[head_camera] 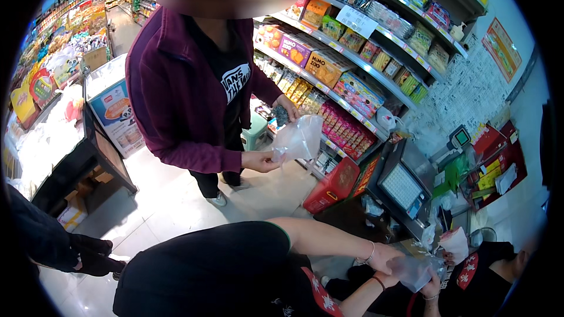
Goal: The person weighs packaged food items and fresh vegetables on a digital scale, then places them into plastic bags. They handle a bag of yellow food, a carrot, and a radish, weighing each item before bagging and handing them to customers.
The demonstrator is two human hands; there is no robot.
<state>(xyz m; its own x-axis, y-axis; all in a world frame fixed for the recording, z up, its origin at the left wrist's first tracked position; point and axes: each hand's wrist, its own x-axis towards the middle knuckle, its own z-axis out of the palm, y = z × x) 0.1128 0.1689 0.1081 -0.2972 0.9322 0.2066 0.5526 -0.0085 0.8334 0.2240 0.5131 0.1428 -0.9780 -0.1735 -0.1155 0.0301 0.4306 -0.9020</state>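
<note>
Both my bare forearms reach to the right side of the view. My left hand, with a bracelet at its wrist, holds the near edge of a clear plastic bag. My right hand, below it with a dark band on the wrist, grips the same edge. On the bag's far side a co-worker's hand touches it. That hand partly covers the bag, and its contents cannot be made out. Just beyond, another hand holds a pinkish-white paper bag.
A person in a purple jacket stands across, holding a clear plastic bag. Snack shelves rise behind. A weighing scale and red box stand ahead of my arms. Another person's legs show at left.
</note>
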